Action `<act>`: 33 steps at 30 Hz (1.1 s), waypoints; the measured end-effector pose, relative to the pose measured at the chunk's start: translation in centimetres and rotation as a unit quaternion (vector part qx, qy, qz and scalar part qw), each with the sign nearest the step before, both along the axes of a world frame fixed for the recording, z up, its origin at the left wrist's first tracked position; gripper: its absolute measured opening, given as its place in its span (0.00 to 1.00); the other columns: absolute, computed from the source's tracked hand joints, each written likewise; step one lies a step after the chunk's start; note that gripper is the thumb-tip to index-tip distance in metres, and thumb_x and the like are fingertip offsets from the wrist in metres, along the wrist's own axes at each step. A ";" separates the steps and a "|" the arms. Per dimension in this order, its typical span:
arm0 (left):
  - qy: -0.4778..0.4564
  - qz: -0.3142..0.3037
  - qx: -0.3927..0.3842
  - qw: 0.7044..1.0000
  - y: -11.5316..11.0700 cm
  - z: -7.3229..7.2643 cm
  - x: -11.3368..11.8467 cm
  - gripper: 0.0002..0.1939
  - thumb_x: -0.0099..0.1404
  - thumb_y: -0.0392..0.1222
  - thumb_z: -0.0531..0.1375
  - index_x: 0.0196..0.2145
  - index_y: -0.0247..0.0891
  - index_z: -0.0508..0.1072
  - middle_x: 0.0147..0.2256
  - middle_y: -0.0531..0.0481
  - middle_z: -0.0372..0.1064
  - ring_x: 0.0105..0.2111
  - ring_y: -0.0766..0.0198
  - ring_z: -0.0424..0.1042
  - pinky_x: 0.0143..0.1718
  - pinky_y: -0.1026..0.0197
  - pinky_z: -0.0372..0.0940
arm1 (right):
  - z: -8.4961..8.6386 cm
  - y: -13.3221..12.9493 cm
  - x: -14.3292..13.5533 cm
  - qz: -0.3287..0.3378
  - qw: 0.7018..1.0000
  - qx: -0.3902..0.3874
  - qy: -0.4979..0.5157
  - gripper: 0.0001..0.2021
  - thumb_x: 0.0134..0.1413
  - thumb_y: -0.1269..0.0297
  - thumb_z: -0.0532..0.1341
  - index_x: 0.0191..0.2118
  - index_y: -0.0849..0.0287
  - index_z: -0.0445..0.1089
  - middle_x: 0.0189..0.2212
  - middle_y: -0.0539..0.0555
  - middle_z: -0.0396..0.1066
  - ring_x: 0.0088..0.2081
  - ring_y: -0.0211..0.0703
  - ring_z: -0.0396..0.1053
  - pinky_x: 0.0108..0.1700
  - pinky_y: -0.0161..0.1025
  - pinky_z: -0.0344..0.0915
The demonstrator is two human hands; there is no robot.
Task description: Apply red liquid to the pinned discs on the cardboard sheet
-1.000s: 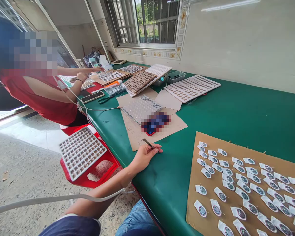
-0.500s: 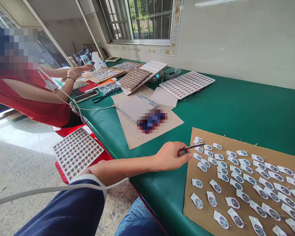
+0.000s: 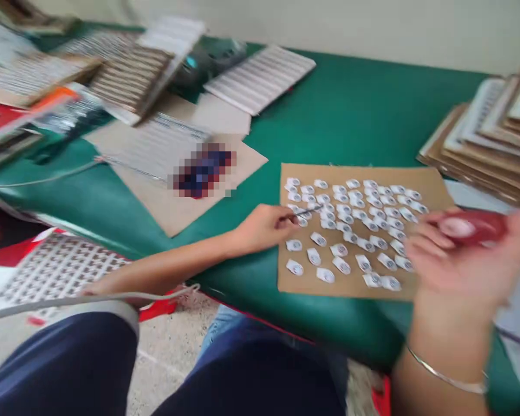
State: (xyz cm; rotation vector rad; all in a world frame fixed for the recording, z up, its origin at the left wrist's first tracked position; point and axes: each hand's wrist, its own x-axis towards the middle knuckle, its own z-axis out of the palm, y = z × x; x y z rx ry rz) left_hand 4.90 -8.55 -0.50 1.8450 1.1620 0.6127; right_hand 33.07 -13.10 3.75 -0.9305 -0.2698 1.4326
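My left hand [image 3: 271, 226] is closed on a thin dark metal tool that looks like tweezers [image 3: 308, 211]. Its tip points right, over the left part of a brown cardboard sheet [image 3: 349, 288]. Many small white tag-shaped pieces [image 3: 364, 263] with dark round centres lie spread across that sheet. On the right, my right hand [image 3: 455, 268] is raised above the sheet's right edge, palm side up. Its fingers are curled around a red, rounded object [image 3: 481, 226] with a pale round spot; blur hides its exact kind.
Stacked trays and cardboard [image 3: 468, 130] stand at the back right. A white slotted tray [image 3: 260, 81], a brown tray [image 3: 130, 78] and a clear tray [image 3: 156, 147] on cardboard lie left and behind. A cable [image 3: 91, 303] crosses my left arm. Another tray [image 3: 65, 271] sits below table level.
The view has swung right, so the co-worker is out of frame and the stacked trays show. My right hand has come into view with the red object. My left hand still holds the tweezers.
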 end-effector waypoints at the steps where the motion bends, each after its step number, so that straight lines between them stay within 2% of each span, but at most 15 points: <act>1: -0.034 0.016 -0.009 0.999 0.1 0.0 0.1 0.08 0.59 0.38 0.59 0.34 0.35 0.76 0.24 0.53 0.68 0.22 0.70 0.62 0.24 0.69 0.55 | 0.1 0.2 -0.4 0.000 0.999 0.027 -0.019 0.16 0.47 0.48 0.56 0.26 0.57 0.67 0.18 0.44 0.57 0.19 0.24 0.58 0.19 0.26 0.50; 4: -0.125 0.052 -0.043 0.990 0.3 -0.3 -0.1 0.10 0.61 0.37 0.58 0.39 0.35 0.76 0.30 0.49 0.70 0.29 0.66 0.67 0.32 0.66 0.62 | -0.3 1.1 -1.4 0.007 0.997 0.037 -0.062 0.19 0.50 0.47 0.51 0.25 0.57 0.65 0.19 0.45 0.56 0.17 0.25 0.54 0.18 0.28 0.46; 7: -0.190 0.102 -0.072 0.974 -0.3 -0.8 -1.2 0.09 0.61 0.40 0.59 0.37 0.35 0.76 0.35 0.46 0.71 0.36 0.63 0.70 0.39 0.63 0.65 | -0.9 1.6 -2.1 -0.010 0.995 0.034 -0.096 0.20 0.49 0.45 0.52 0.23 0.57 0.64 0.19 0.45 0.57 0.17 0.26 0.54 0.16 0.29 0.43; 9: -0.187 0.113 -0.080 0.973 -0.8 -1.1 -2.3 0.10 0.61 0.44 0.60 0.36 0.36 0.76 0.40 0.45 0.71 0.39 0.60 0.71 0.42 0.60 0.66 | -1.2 1.7 -2.5 -0.026 0.995 0.038 -0.089 0.20 0.46 0.43 0.55 0.22 0.58 0.63 0.18 0.46 0.58 0.17 0.27 0.54 0.15 0.30 0.43; 11: -0.135 0.115 -0.055 0.983 -1.3 -1.4 -3.5 0.11 0.60 0.46 0.60 0.36 0.37 0.76 0.41 0.45 0.72 0.40 0.58 0.71 0.44 0.58 0.67 | -1.3 1.8 -2.7 -0.035 0.996 0.037 -0.072 0.21 0.44 0.43 0.57 0.21 0.59 0.62 0.17 0.46 0.58 0.17 0.28 0.53 0.14 0.30 0.44; 14: -0.044 0.121 0.024 0.991 -2.0 -1.2 -4.9 0.11 0.58 0.46 0.62 0.36 0.40 0.78 0.38 0.48 0.74 0.39 0.58 0.72 0.42 0.58 0.68 | -1.4 1.9 -3.0 -0.037 0.997 0.033 -0.060 0.21 0.44 0.44 0.58 0.20 0.60 0.62 0.17 0.47 0.59 0.16 0.28 0.54 0.14 0.29 0.45; 16: -0.024 0.114 0.047 0.992 -2.6 -0.7 -5.0 0.08 0.57 0.46 0.64 0.34 0.42 0.78 0.36 0.50 0.75 0.38 0.58 0.73 0.40 0.59 0.70 | -1.3 1.9 -3.2 -0.042 0.997 0.028 -0.064 0.21 0.44 0.44 0.57 0.20 0.60 0.62 0.16 0.47 0.59 0.16 0.28 0.54 0.14 0.28 0.45; 20: -0.024 0.060 0.011 0.998 -3.7 -0.2 -3.7 0.07 0.58 0.45 0.63 0.31 0.42 0.79 0.36 0.52 0.76 0.37 0.59 0.75 0.40 0.60 0.71 | -1.4 1.9 -3.4 -0.050 0.995 0.024 -0.081 0.21 0.46 0.44 0.56 0.20 0.60 0.63 0.16 0.48 0.60 0.17 0.28 0.54 0.14 0.28 0.46; 26: -0.027 0.037 -0.021 0.999 -3.9 -1.3 -2.2 0.09 0.58 0.45 0.62 0.33 0.39 0.79 0.36 0.50 0.76 0.36 0.59 0.75 0.36 0.62 0.71 | -1.6 1.9 -3.5 -0.047 0.995 0.028 -0.088 0.21 0.45 0.44 0.57 0.21 0.60 0.63 0.17 0.48 0.60 0.17 0.28 0.54 0.15 0.28 0.45; 30: -0.029 0.049 0.024 0.998 -3.5 -1.5 -2.7 0.09 0.58 0.44 0.63 0.35 0.38 0.79 0.35 0.49 0.76 0.33 0.61 0.75 0.32 0.62 0.69 | -1.6 1.9 -3.5 -0.047 0.994 0.023 -0.091 0.22 0.46 0.43 0.55 0.22 0.60 0.64 0.17 0.48 0.59 0.17 0.28 0.54 0.15 0.28 0.45; 33: -0.030 0.026 0.056 0.998 -3.1 -0.7 -3.0 0.08 0.58 0.43 0.63 0.35 0.38 0.78 0.33 0.49 0.76 0.30 0.63 0.74 0.28 0.63 0.67 | -1.8 2.0 -3.6 -0.046 0.993 0.022 -0.104 0.22 0.46 0.43 0.55 0.22 0.60 0.63 0.17 0.48 0.59 0.17 0.29 0.54 0.15 0.29 0.44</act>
